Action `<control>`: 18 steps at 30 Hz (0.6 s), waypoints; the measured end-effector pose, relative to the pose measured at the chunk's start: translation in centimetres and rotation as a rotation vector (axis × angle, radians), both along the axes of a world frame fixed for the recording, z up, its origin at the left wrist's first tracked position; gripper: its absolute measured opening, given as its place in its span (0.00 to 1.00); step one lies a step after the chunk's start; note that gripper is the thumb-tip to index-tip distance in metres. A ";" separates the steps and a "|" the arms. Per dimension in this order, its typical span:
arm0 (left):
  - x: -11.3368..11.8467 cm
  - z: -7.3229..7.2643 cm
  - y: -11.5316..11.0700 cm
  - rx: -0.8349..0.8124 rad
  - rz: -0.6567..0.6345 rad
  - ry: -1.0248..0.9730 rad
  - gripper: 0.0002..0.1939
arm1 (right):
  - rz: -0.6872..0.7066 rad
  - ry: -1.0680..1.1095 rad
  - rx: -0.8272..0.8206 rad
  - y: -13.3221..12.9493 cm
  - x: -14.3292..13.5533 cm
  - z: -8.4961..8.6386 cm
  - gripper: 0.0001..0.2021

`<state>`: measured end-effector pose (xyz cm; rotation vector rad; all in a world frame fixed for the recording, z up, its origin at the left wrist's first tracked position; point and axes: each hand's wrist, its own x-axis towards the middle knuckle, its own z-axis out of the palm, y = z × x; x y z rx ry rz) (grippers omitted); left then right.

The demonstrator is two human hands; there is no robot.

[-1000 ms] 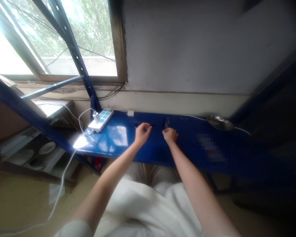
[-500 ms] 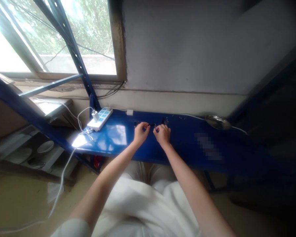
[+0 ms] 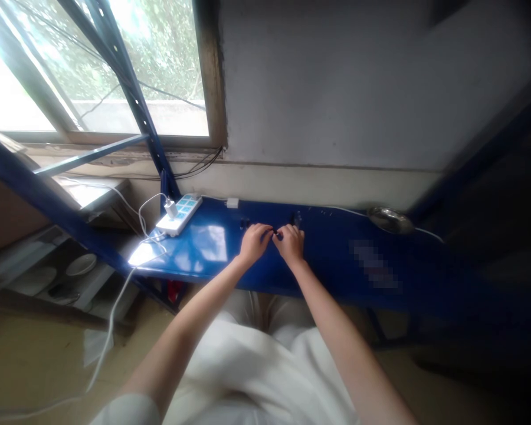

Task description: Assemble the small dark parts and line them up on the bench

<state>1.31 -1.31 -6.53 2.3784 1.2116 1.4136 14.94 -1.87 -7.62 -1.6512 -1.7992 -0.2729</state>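
Over the blue table (image 3: 327, 260), my left hand (image 3: 255, 242) and my right hand (image 3: 290, 243) meet fingertip to fingertip. Both are closed in a pinch around a small dark piece (image 3: 275, 232), mostly covered by the fingers and too small to identify. Just behind my left hand lie small dark parts (image 3: 245, 224). Beyond my right hand is a small clear and dark item (image 3: 297, 218), its shape unclear.
A white power strip (image 3: 180, 215) with a plugged-in charger sits at the table's left end. Near the wall are a white adapter (image 3: 232, 203), tiny bits (image 3: 326, 212) and a shiny metal dish (image 3: 390, 219) with a white cable. A blue post stands at left.
My hands have come closer together and slightly nearer to me, and the gap between their fingertips has closed. The dark parts behind my left hand show more fully.
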 end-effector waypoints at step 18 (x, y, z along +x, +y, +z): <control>-0.7 7.5 7.0 -0.112 -0.078 0.514 0.07 | -0.018 0.123 0.148 0.0 0.9 -3.2 0.12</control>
